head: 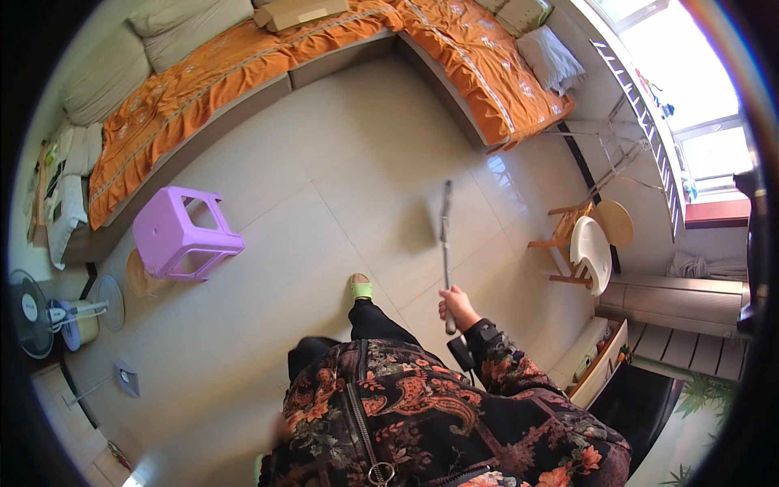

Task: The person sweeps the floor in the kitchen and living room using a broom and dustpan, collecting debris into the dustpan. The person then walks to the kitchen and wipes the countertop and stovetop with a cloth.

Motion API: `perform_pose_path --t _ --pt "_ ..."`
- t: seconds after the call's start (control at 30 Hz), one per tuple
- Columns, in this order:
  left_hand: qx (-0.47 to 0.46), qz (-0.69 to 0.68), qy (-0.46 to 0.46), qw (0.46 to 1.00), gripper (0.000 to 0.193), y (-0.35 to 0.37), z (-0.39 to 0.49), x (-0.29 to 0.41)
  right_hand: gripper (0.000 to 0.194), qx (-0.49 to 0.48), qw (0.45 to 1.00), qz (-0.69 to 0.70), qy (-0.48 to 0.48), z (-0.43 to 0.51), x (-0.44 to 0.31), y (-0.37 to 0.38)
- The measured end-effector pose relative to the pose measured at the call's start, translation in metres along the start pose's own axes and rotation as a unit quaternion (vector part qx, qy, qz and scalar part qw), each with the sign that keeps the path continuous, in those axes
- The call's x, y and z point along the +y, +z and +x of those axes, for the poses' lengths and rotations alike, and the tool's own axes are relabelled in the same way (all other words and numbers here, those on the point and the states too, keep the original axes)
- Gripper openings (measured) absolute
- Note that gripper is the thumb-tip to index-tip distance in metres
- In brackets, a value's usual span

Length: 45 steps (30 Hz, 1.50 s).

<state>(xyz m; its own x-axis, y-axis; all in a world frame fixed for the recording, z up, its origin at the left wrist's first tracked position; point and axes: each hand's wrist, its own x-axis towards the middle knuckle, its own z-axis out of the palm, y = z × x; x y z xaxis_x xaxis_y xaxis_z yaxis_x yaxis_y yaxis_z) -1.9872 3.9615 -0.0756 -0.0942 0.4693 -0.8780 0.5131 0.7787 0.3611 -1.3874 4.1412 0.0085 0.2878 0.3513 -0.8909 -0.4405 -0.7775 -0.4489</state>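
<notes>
My right hand (457, 308) grips the lower handle of a long, slim grey tool (446, 243), which points away from me above the tiled floor. A pale blur lies beside the tool's middle, and I cannot tell what kind of tool it is. At the left side of my floral jacket (414, 402) a blurred, skin-toned patch looks like my left hand (280, 429); its fingers cannot be made out. One foot in a lime-green slipper (361, 289) is forward on the tiles.
A purple plastic stool (182, 234) stands to the left, near a fan (36, 313) and a long-handled dustpan (126, 378). Sofas with orange covers (450, 55) form a corner ahead. On the right are a wooden chair with a white tray (590, 255), a metal rack (633, 122) and an open drawer (599, 359).
</notes>
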Motion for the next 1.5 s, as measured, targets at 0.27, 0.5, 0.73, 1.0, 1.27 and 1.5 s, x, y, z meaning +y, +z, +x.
perform_pose_path --t 0.27,0.5,0.73,1.0,1.27,1.5 --pt "-0.027 0.042 0.001 0.999 0.024 -0.018 0.038 0.100 0.006 0.002 0.996 0.050 0.073 0.124 -0.065 -0.065" --pt "-0.024 0.042 -0.003 0.999 0.025 -0.057 0.077 0.148 0.012 -0.036 0.999 -0.030 -0.009 0.159 -0.154 0.104" --pt "-0.021 0.038 -0.006 0.999 0.026 -0.108 0.115 0.199 0.018 -0.164 0.903 -0.363 -0.162 0.264 -0.238 0.208" --pt "-0.025 0.020 -0.020 0.999 0.028 -0.118 0.142 0.235 0.033 -0.174 0.721 -0.650 -0.168 0.211 -0.257 0.296" --pt "-0.020 0.014 -0.005 1.000 0.029 -0.104 0.182 0.315 0.047 -0.164 0.916 -0.364 -0.045 0.124 -0.383 0.213" --pt "0.004 -0.011 -0.051 0.999 0.029 -0.050 0.177 0.374 0.011 -0.047 0.985 -0.133 -0.103 0.260 -0.443 0.176"
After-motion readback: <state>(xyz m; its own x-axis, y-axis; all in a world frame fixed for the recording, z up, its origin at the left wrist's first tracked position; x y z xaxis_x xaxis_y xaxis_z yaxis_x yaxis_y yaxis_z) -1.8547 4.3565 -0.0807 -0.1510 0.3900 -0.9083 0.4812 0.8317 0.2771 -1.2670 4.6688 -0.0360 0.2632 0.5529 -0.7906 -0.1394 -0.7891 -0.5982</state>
